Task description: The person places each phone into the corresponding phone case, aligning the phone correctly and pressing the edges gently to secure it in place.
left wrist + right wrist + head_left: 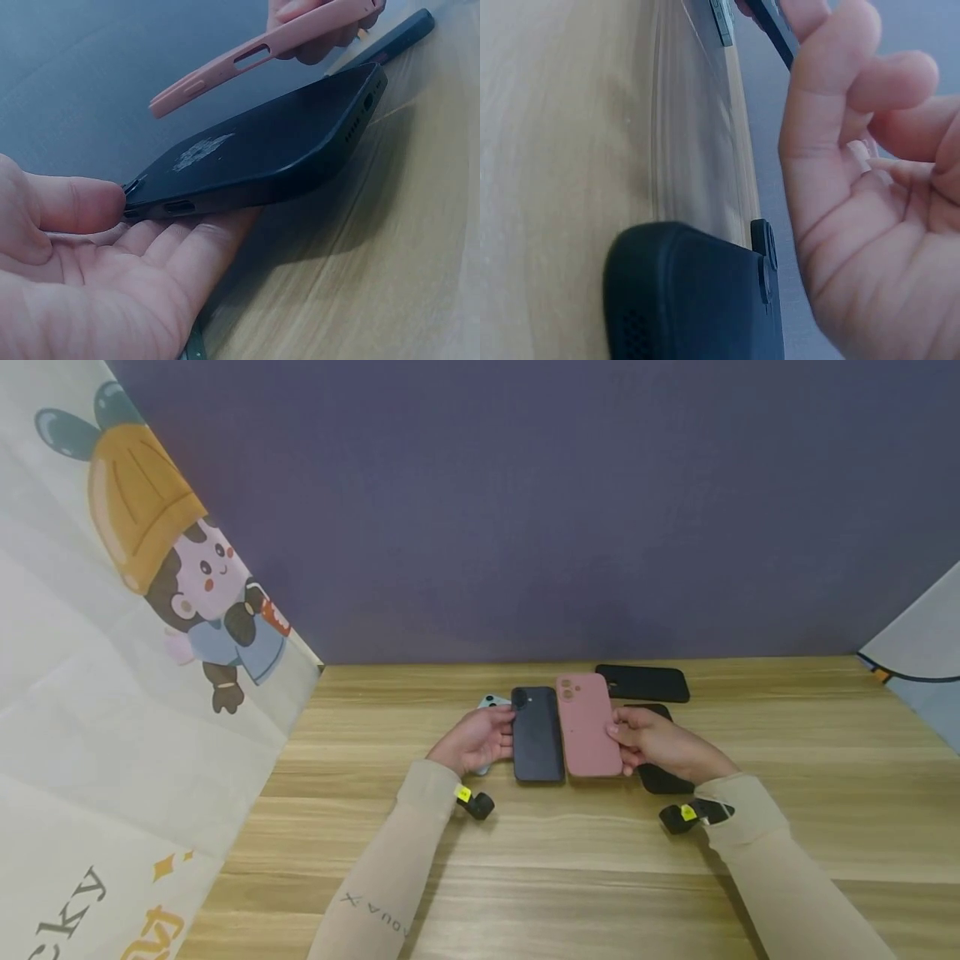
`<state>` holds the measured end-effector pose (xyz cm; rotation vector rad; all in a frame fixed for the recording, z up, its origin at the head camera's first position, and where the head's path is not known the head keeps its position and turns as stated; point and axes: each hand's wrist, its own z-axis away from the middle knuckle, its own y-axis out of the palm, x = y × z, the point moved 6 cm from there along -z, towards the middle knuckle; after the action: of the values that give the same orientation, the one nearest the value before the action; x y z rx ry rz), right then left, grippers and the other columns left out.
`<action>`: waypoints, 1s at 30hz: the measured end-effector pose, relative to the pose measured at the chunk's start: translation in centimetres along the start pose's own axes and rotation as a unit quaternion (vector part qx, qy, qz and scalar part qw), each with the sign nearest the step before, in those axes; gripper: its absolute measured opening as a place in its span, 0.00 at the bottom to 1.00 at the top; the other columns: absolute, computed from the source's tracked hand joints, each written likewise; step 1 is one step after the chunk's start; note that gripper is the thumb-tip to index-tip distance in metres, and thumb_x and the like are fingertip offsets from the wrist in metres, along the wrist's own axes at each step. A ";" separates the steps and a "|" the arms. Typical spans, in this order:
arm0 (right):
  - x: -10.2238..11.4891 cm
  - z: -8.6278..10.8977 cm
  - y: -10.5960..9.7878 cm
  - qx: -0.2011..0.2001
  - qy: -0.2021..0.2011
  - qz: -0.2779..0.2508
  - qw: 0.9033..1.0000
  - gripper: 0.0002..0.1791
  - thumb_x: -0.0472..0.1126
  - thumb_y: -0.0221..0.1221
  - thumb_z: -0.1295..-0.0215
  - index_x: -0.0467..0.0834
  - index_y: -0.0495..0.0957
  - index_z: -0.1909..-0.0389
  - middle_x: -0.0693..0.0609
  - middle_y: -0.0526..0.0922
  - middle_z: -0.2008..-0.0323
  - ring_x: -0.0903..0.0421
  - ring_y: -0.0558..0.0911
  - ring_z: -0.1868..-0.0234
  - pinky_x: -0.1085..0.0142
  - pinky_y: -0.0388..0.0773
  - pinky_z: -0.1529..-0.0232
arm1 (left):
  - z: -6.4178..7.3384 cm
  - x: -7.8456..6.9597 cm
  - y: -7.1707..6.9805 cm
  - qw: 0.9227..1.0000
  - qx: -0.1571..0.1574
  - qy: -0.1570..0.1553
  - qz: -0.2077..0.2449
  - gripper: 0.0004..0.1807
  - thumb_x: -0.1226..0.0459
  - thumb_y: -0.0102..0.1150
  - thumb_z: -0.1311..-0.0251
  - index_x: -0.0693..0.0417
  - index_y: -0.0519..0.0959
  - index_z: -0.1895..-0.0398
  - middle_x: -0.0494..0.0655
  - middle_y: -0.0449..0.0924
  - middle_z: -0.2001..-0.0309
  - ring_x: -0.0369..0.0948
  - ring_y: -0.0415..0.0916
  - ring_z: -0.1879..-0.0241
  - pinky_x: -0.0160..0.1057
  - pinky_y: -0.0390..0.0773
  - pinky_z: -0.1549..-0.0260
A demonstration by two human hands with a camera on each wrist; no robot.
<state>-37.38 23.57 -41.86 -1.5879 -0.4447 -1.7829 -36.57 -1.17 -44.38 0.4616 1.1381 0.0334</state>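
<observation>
Peeking out behind the left hand (pixel 480 742), a pale blue phone (pixel 495 700) lies on the wooden table (pixel 570 877). That hand pinches a dark phone case (pixel 537 735) by its left edge, thumb above and fingers underneath, holding it above the tabletop. Just beside it is a pink phone case (pixel 588 727), also raised, its right edge gripped by the right hand (pixel 663 745); the hands are apart. Beneath that hand lies a black case (pixel 663 779), with another black phone (pixel 648 683) behind.

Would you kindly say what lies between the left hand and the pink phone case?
In the head view, a dark phone case lies between the left hand holding it and the pink phone case.
</observation>
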 end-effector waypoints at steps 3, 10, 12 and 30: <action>0.2 0.1 0.1 -0.001 0.001 0.001 1.000 0.12 0.38 0.41 0.16 0.31 0.65 0.50 0.51 0.71 0.77 0.58 0.76 0.77 0.65 0.80 0.70 | 0.0 0.0 0.2 1.000 0.005 0.000 0.000 0.26 0.65 0.35 0.19 0.60 0.58 0.22 0.67 0.67 0.28 0.61 0.67 0.29 0.58 0.67 0.28; 0.6 0.2 0.4 -0.007 0.003 -0.003 1.000 0.11 0.38 0.41 0.16 0.31 0.65 0.51 0.51 0.70 0.78 0.57 0.77 0.77 0.65 0.81 0.69 | 0.4 -0.2 1.1 1.000 0.029 -0.003 -0.010 0.27 0.65 0.33 0.19 0.58 0.57 0.21 0.66 0.65 0.27 0.61 0.65 0.28 0.58 0.65 0.27; 0.7 0.1 0.5 -0.006 0.003 -0.008 1.000 0.11 0.37 0.41 0.16 0.32 0.65 0.51 0.51 0.70 0.78 0.58 0.76 0.77 0.65 0.81 0.70 | 0.5 -0.3 1.3 0.999 0.033 0.001 -0.013 0.27 0.65 0.33 0.19 0.58 0.56 0.20 0.67 0.66 0.27 0.61 0.66 0.28 0.58 0.66 0.28; 1.3 0.3 1.1 0.010 0.005 -0.019 1.000 0.15 0.39 0.41 0.16 0.29 0.63 0.44 0.49 0.71 0.73 0.58 0.74 0.76 0.65 0.82 0.68 | 1.1 -0.9 2.8 0.999 0.045 0.015 0.005 0.27 0.65 0.32 0.19 0.59 0.56 0.20 0.67 0.67 0.28 0.59 0.67 0.29 0.57 0.68 0.29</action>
<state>-36.43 22.69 -40.74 -1.5650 -0.4897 -1.8078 -35.40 0.75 -42.21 0.5484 1.1698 -0.0021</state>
